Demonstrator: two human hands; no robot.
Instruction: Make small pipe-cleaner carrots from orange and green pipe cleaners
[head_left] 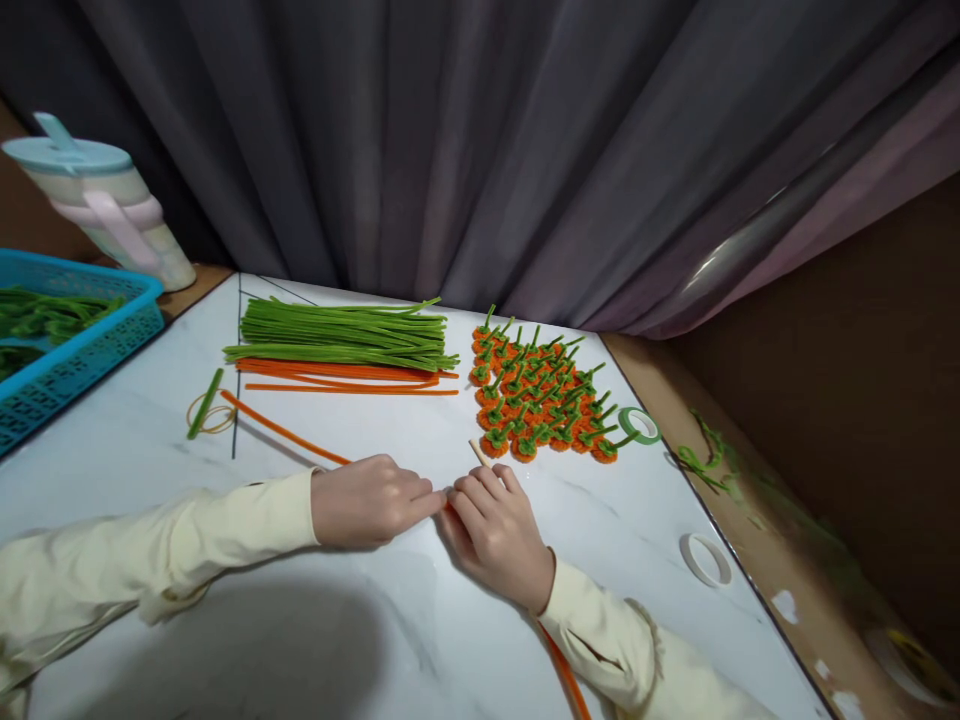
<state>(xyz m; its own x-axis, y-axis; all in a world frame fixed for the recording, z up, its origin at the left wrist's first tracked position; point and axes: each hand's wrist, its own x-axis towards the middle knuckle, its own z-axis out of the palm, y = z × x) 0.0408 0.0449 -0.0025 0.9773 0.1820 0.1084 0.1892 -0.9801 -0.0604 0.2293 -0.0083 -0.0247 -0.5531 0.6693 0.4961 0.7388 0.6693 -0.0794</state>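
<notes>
Orange fuzzy stem (285, 432) at near centre, clamped in left hand (379, 502) and right hand (491, 525), together at the fingertips; slim pale stick (478, 453) also in right hand. Farther, green fuzzy stems (341, 335) piled at left, clustered orange-and-green fuzzy pieces (536, 395) at right; beyond, dark grey curtain (390, 150).

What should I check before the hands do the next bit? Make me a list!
1. Left hand holding the orange stem: ok.
2. Right hand holding the thin stick: ok, its end pokes out past the fingers.
3. Orange stem wound around the stick: cannot tell, the fingers hide that spot.
4. Spare orange stems within view: ok, beside the green stems.
5. Orange-and-green pieces clear of both hands: ok.
6. Short green piece apart from the yellowish loop: not ok, they overlap.
</notes>
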